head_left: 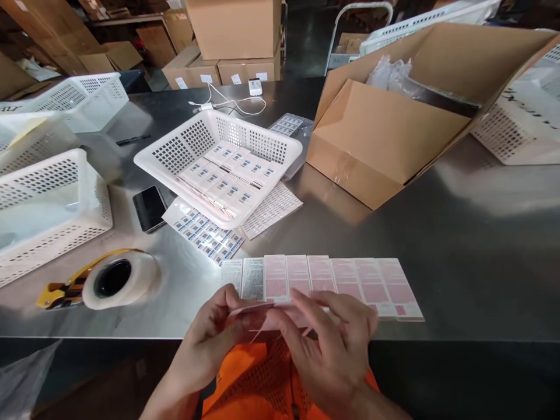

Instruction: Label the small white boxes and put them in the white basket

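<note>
By the near edge of the bench (481, 274), we grip a pink paper (298, 317) with the fingers of our left hand (205, 343) and right hand (335, 347), and a row of cards (343, 279) lies just past it, with a white basket (258, 139) farther back.

Pink slips (297, 317): thin, being held between left hand (210, 332) and right hand (335, 335).
Card row (321, 273): mostly pink, two greyish at left, side by side, being partly hidden by fingers (312, 309).

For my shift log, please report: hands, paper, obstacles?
Left hand gripping pink paper; right hand touching it. Row of cards just beyond. Nothing visibly blocking hands.
</note>
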Motion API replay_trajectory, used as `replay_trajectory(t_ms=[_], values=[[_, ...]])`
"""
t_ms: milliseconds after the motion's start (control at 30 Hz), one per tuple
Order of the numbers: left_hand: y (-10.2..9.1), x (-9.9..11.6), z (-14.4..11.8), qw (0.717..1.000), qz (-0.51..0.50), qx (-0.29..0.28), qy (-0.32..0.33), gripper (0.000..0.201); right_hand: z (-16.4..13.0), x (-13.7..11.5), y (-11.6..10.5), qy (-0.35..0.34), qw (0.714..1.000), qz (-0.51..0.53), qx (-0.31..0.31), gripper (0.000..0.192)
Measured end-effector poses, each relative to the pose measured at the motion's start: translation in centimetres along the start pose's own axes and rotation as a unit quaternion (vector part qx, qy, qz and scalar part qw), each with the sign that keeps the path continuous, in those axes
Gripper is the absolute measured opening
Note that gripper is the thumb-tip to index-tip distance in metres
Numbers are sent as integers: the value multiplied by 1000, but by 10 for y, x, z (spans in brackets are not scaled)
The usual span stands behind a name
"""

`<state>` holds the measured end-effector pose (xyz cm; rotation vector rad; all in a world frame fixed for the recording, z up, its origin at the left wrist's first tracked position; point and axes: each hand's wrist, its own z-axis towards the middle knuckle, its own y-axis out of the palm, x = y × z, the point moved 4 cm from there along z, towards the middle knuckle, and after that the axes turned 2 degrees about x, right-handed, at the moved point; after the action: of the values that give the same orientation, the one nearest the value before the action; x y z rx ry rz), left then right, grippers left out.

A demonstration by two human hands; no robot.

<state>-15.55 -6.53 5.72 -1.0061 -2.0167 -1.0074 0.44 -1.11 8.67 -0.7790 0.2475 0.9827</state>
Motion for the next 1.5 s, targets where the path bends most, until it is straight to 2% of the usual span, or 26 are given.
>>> replay_trajectory(t_ms=[133,267,367,467,567,667,733,900,1033,1200,1300,1400,1500], values=[[5,-3,-1,999,-34,-6,-20,21,-2,-5,5,2,994,98,-58,40],[4,-3,-2,999,-20,11,-29,32,-7,-2,7,38,993,99,-44,41],[1,-5,-3,999,5,18,-38,28,-6,1,11,66,986,132,-72,39],[1,-5,-3,999,7,21,-33,24,-3,4,14,120,970,181,-108,34],[5,-4,-1,1000,3,17,-16,20,-4,6,17,197,938,248,-139,35],[7,-5,0,1000,7,17,-9,19,-7,7,20,257,911,294,-135,36],[6,-6,2,1000,13,18,-7,18,-9,8,21,270,905,305,-122,30],[0,-5,5,997,59,7,39,15,-7,7,23,242,910,326,-81,25],[2,-6,3,997,63,25,21,17,-3,6,23,211,920,327,-52,29],[6,-4,1,992,102,49,51,19,-5,9,25,259,901,346,-41,29],[3,-7,3,994,90,48,41,18,-5,11,26,270,897,347,-48,25],[-4,-9,5,993,97,38,52,16,-3,10,27,222,925,303,-57,22],[-8,-12,7,995,80,23,46,19,-4,6,25,115,968,220,-40,26]])
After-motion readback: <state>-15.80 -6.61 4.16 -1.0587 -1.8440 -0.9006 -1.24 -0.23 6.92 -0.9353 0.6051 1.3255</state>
